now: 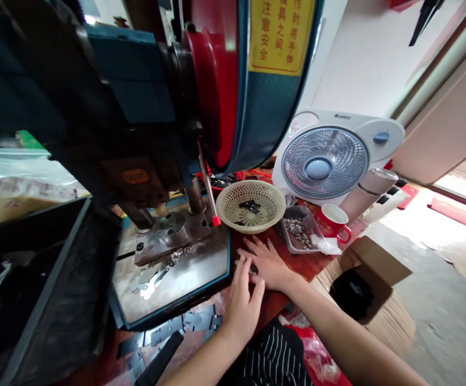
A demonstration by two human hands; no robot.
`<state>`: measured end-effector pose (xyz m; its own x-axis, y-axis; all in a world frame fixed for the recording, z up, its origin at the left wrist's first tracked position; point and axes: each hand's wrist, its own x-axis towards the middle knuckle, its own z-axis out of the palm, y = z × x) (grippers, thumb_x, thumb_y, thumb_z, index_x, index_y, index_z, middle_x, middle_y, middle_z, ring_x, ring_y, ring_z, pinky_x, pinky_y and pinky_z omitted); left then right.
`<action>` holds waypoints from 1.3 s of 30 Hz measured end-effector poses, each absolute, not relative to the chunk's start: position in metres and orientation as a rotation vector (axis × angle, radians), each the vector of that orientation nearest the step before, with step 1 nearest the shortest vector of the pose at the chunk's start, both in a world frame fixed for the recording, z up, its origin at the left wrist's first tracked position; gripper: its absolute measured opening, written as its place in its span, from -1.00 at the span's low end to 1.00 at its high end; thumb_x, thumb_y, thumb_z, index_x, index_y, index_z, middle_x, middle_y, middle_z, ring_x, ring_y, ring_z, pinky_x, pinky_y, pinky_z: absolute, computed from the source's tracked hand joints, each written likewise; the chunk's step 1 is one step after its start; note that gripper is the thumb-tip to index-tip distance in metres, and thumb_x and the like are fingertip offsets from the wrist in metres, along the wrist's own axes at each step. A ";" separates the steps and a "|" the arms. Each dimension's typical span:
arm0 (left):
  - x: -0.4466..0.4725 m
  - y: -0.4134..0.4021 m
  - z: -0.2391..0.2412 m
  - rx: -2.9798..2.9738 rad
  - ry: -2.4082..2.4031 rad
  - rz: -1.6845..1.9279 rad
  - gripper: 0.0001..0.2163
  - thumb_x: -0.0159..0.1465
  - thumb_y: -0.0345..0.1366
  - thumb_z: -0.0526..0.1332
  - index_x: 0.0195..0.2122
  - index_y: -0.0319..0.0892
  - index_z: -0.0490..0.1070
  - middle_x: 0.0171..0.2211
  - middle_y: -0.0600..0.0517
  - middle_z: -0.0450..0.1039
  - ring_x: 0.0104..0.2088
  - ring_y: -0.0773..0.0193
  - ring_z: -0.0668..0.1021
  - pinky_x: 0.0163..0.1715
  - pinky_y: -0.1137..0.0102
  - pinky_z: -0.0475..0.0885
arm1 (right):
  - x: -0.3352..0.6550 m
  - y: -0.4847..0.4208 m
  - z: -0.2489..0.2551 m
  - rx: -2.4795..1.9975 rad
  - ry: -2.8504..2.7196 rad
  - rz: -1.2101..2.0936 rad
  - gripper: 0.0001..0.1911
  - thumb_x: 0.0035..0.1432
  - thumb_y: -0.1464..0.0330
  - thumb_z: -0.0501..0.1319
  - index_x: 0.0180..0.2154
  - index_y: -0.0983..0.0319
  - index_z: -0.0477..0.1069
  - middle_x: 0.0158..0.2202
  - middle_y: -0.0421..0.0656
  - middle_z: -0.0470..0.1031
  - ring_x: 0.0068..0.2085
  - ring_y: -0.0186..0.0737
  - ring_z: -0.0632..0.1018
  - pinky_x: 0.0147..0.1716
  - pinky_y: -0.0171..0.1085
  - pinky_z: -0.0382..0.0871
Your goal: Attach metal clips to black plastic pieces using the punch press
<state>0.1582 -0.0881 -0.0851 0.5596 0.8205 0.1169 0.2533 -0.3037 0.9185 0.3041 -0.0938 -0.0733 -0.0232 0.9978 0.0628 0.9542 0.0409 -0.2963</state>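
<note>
My left hand (243, 303) and my right hand (267, 262) rest together on the red tabletop (317, 262), just right of the press's steel bed (176, 279). The right hand lies flat with fingers spread. The left hand's fingers curl down beside it at a small metal part (252, 269) I can barely make out. Small shiny parts (178, 254) lie on the bed below the die block (172, 233). A cream mesh basket (251, 206) with dark pieces stands just beyond my hands.
A large blue and red punch press (156, 96) fills the left. A clear tray of small metal pieces (299, 230), red cup (335, 220), steel flask (367, 193) and white fan (329, 158) stand at right. A cardboard box (361, 289) sits below; flat dark plates (184, 324) lie near the front edge.
</note>
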 end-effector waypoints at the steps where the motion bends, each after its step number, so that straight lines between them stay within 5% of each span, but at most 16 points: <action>1: 0.153 -0.090 -0.086 1.855 0.887 0.736 -0.52 0.31 -0.21 0.05 0.24 -0.18 0.08 0.31 -0.13 -0.05 0.29 0.08 0.05 0.24 0.06 0.01 | 0.304 -0.092 -0.071 -1.962 -2.137 0.284 -0.33 0.07 0.14 0.18 0.21 0.03 0.10 0.30 -0.09 0.02 0.29 0.14 -0.02 0.15 0.32 -0.18; 4: 0.139 -0.094 -0.088 1.895 0.906 0.682 -0.52 0.31 -0.21 0.06 0.24 -0.16 0.08 0.30 -0.15 -0.04 0.29 0.04 0.06 0.22 -0.01 0.02 | 0.304 -0.088 -0.069 -1.840 -2.230 0.322 -0.37 0.05 0.14 0.20 0.17 0.05 0.18 0.25 -0.08 0.14 0.27 0.12 0.06 0.16 0.28 -0.19; 10: 0.135 -0.096 -0.089 1.974 0.881 0.608 -0.56 0.32 -0.23 0.02 0.22 -0.18 0.10 0.29 -0.17 -0.01 0.27 0.04 0.10 0.21 -0.02 0.07 | 0.303 -0.093 -0.069 -1.764 -2.091 0.254 -0.65 0.10 0.43 0.11 -0.04 0.21 0.39 0.00 -0.05 0.39 0.05 -0.14 0.35 0.07 -0.13 0.20; 16: 0.124 -0.100 -0.072 2.171 0.849 0.577 -0.60 0.31 -0.29 0.03 0.18 -0.13 0.14 0.29 -0.15 0.00 0.26 0.04 0.15 0.16 -0.01 0.18 | 0.303 -0.093 -0.068 -1.810 -2.237 0.202 -0.44 0.07 0.19 0.20 0.13 0.06 0.23 0.24 -0.07 0.15 0.25 0.15 0.07 0.13 0.28 -0.11; 24: 0.074 -0.095 -0.047 2.523 0.574 0.577 -0.67 0.29 -0.38 0.08 0.08 -0.03 0.25 0.08 -0.04 0.36 0.06 0.19 0.44 0.03 0.25 0.42 | 0.301 -0.090 -0.079 -1.759 -2.052 0.161 -0.76 0.28 0.32 0.04 -0.14 0.19 0.45 -0.10 -0.08 0.44 -0.05 -0.20 0.42 -0.03 -0.20 0.32; 30: 0.040 -0.087 -0.037 2.574 0.469 0.693 -0.71 0.27 -0.41 0.10 0.00 -0.05 0.32 -0.14 0.02 0.50 -0.14 0.26 0.54 -0.10 0.36 0.49 | 0.306 -0.093 -0.084 -1.852 -1.894 0.099 -0.66 0.28 0.25 0.02 0.02 0.13 0.37 0.09 -0.09 0.38 0.14 -0.06 0.32 0.17 0.05 0.11; 33: 0.026 -0.082 -0.038 2.559 0.517 0.753 -0.76 0.28 -0.41 0.09 -0.06 -0.07 0.37 -0.20 0.02 0.52 -0.20 0.25 0.56 -0.15 0.34 0.51 | 0.309 -0.092 -0.087 -1.967 -1.709 0.110 -0.59 0.33 0.29 -0.13 0.05 0.20 0.35 0.05 -0.04 0.42 0.10 -0.11 0.38 0.13 0.01 0.20; 39: -0.001 -0.078 -0.048 2.576 0.655 0.717 -0.78 0.29 -0.37 0.09 -0.08 -0.07 0.40 -0.16 -0.01 0.51 -0.16 0.19 0.55 -0.14 0.28 0.50 | 0.302 -0.095 -0.084 -1.949 -2.002 0.190 -0.46 0.12 0.10 0.18 0.10 0.17 0.30 0.17 -0.02 0.28 0.20 0.06 0.25 0.17 0.14 0.06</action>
<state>-0.0011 -0.0780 -0.0482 0.7605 0.5272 0.3792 0.3298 -0.8166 0.4738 0.3019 -0.0953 -0.0837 -0.0019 0.9891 0.1471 0.9437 0.0505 -0.3270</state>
